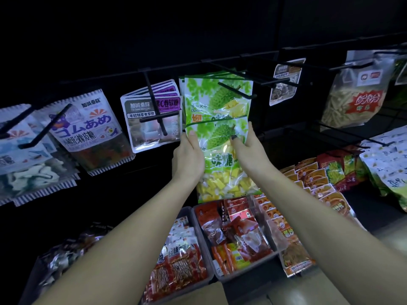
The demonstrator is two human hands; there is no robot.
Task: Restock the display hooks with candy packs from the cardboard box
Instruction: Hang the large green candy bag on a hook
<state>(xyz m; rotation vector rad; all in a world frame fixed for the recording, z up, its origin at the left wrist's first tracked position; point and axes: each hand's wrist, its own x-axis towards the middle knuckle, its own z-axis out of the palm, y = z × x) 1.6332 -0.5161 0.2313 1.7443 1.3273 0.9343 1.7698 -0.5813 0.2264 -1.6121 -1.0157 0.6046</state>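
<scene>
Hanging at the far left of the dark display wall are white-and-blue candy packs (pixel 19 150) on two black hooks, and just beside them a striped-edged gummy pack (pixel 92 133) with purple lettering. Next along, a stack of grey-and-purple soft-candy packs (pixel 152 115) hangs on a T-ended hook (pixel 157 111); at least four top edges show.

At the middle, green durian candy packs (pixel 217 100) hang from a black display hook (pixel 236 90), several layered behind the front one. A further durian pack (pixel 222 168) is held up against them, its yellow and white pieces showing through the clear lower part. The left hand (pixel 189 157) grips its left edge, thumb on the front and fingers hidden behind. The right hand (pixel 247 146) pinches its right edge, dark-nailed fingertips curled onto the front and thumb up along the side.

Below the hands, on the shelf, sit two grey bins side by side: the left bin (pixel 187 213) holds red packs of dark strips, the right bin (pixel 242 274) a jumble of red and orange sachets. Right of the bins lie rows of orange-red packs (pixel 308 179).

Farther right on the wall, one small brown-and-white pack (pixel 285 82) hangs alone, then a large clear bag of pale sticks (pixel 350 93) with a red label. At the right edge lie piled white-and-green packs (pixel 387 164).

No cardboard box can be made out for certain.
</scene>
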